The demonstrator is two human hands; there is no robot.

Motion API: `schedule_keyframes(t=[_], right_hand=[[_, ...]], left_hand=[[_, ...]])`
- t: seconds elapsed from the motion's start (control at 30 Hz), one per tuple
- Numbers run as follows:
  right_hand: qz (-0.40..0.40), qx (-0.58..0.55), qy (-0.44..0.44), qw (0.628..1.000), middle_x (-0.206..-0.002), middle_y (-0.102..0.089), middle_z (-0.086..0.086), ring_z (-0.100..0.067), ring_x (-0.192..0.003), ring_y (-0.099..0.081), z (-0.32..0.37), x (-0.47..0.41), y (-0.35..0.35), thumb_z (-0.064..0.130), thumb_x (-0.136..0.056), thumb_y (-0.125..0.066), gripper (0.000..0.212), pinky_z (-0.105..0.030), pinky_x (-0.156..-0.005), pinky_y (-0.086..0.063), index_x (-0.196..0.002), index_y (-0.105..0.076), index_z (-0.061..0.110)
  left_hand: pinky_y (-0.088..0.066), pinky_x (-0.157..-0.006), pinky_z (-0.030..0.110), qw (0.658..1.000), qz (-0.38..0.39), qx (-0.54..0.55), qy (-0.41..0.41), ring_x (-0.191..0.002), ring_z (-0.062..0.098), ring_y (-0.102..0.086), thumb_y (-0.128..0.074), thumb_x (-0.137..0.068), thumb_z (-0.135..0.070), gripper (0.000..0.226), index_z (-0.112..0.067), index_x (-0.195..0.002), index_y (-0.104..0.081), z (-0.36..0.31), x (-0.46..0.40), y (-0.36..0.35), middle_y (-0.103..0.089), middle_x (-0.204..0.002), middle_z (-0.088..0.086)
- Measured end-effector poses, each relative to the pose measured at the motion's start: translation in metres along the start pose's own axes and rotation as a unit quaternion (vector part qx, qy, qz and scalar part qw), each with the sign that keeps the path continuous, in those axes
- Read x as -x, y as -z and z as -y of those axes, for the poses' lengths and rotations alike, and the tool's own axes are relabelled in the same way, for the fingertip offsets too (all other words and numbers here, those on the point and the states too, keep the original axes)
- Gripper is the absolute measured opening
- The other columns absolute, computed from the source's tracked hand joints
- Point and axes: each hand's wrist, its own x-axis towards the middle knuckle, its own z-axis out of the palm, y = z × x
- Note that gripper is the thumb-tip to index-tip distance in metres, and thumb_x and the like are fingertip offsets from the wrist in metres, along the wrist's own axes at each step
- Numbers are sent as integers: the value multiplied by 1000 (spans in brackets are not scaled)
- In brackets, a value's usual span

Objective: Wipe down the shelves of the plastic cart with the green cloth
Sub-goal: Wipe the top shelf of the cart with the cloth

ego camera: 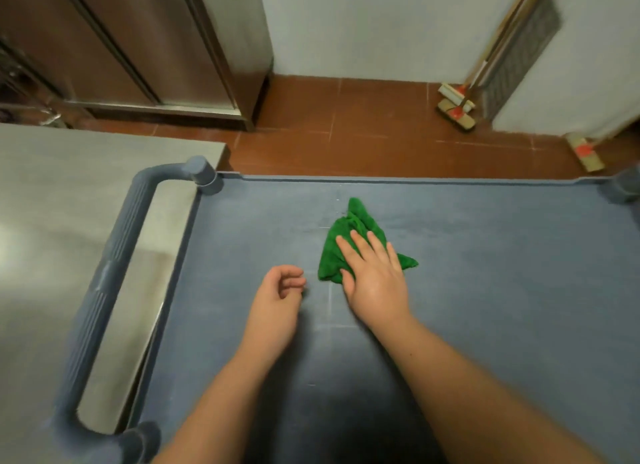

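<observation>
While the right hand (pixel 372 276) is pressing flat, fingers straight, on the green cloth (pixel 349 241) at the frame's centre, it should be sweeping overlapping strokes across the cart's top shelf (pixel 502 273); the left hand (pixel 277 297) is hovering loosely curled, holding nothing.

Fuzzy green cloth (pixel 349 241) on the cart's matt grey plastic shelf (pixel 485 273); ribbed plastic handle (pixel 114 273) left; brushed steel counter (pixel 69 193), far steel cabinet (pixel 145 40).

Grey-blue plastic cart top shelf (pixel 485 273) lies open to the right of & beyond both hands; only a crumpled green cloth (pixel 341 241) sits there, under right-hand fingers. Ribbed grey cart handle (pixel 114 266) blocks far left.
</observation>
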Motion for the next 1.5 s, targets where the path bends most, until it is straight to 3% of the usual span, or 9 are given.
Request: schedule_keyframes(t=[0.1, 0.33, 0.47, 0.63, 0.8, 0.93, 1.07, 1.3, 1.5], right_hand=[[-14, 18, -57, 998, -155, -42, 4, -24, -145, -33, -94, 18, 37, 34, -87, -60, 65, -48, -120, -23, -149, -40, 36], [-50, 47, -201, 977, -156, -40, 1, -26, -146, -32, -268, 86, 112, 30, -89, -63, 65, -49, -120, -23, -149, -39, 34], [-74, 59, -238, 967, -156, -41, -2, -29, -145, -32, -314, 108, 133, 29, -91, -61, 62, -51, -119, -25, -150, -40, 31], [-111, 37, -262, 958, -154, -42, -7, -33, -144, -33, -325, 115, 135, 33, -90, -51, 59, -53, -115, -30, -149, -43, 26], [-170, 16, -306, 936, -148, -50, -13, -38, -139, -38, -284, 80, 113, 32, -88, -52, 55, -56, -110, -33, -141, -54, 21], [-146, 20, -275, 950, -150, -48, -11, -36, -140, -37, -221, 35, 86, 34, -86, -51, 57, -55, -109, -33, -142, -53, 23], [-114, 18, -199, 973, -150, -48, -10, -35, -139, -39, -123, -14, 42, 34, -85, -52, 60, -55, -109, -34, -144, -51, 24], [-53, -5, -79, 995, -151, -47, -7, -34, -140, -38, 71, -72, -33, 37, -86, -56, 60, -54, -112, -30, -145, -49, 28], [5, -31, 41, 999, -152, -46, -4, -31, -142, -37, 199, -101, -79, 37, -85, -62, 62, -52, -115, -28, -144, -48, 31]], left_hand=[[-44, -84, 34, 999, 41, -7, 1, -69, -9, -58, -41, -86, 18, 42, -21, -90, -55, -15, 6, -74, -61, -86, 1], [-43, -79, 27, 991, 129, -12, -23, -78, 5, -58, -40, -85, 20, 43, -21, -89, -54, -46, 21, -214, -61, -88, 4], [-44, -75, 19, 985, 164, -19, -44, -81, 11, -56, -39, -85, 21, 42, -19, -89, -53, -58, 30, -257, -59, -89, 7], [-44, -77, 24, 985, 167, -26, -46, -82, 11, -56, -39, -85, 21, 43, -19, -90, -54, -62, 32, -267, -59, -89, 6], [-46, -83, 28, 989, 148, -19, -23, -74, -3, -58, -39, -85, 20, 40, -15, -93, -56, -54, 27, -223, -60, -90, 4], [-47, -87, 33, 994, 108, -10, -8, -71, -7, -58, -40, -85, 19, 41, -17, -92, -57, -40, 5, -154, -62, -89, 4], [-48, -78, 18, 998, 63, -3, 3, -70, -6, -58, -38, -85, 20, 43, -18, -90, -57, -29, -21, -67, -61, -89, 5], [-49, -87, 38, 999, -23, 6, 39, -82, 11, -62, -44, -86, 12, 37, -22, -93, -59, 1, -61, 87, -66, -91, 3], [-50, -86, 37, 997, -67, 35, 21, -85, 11, -63, -46, -87, 13, 33, -16, -97, -59, 10, -81, 160, -67, -95, 8]])
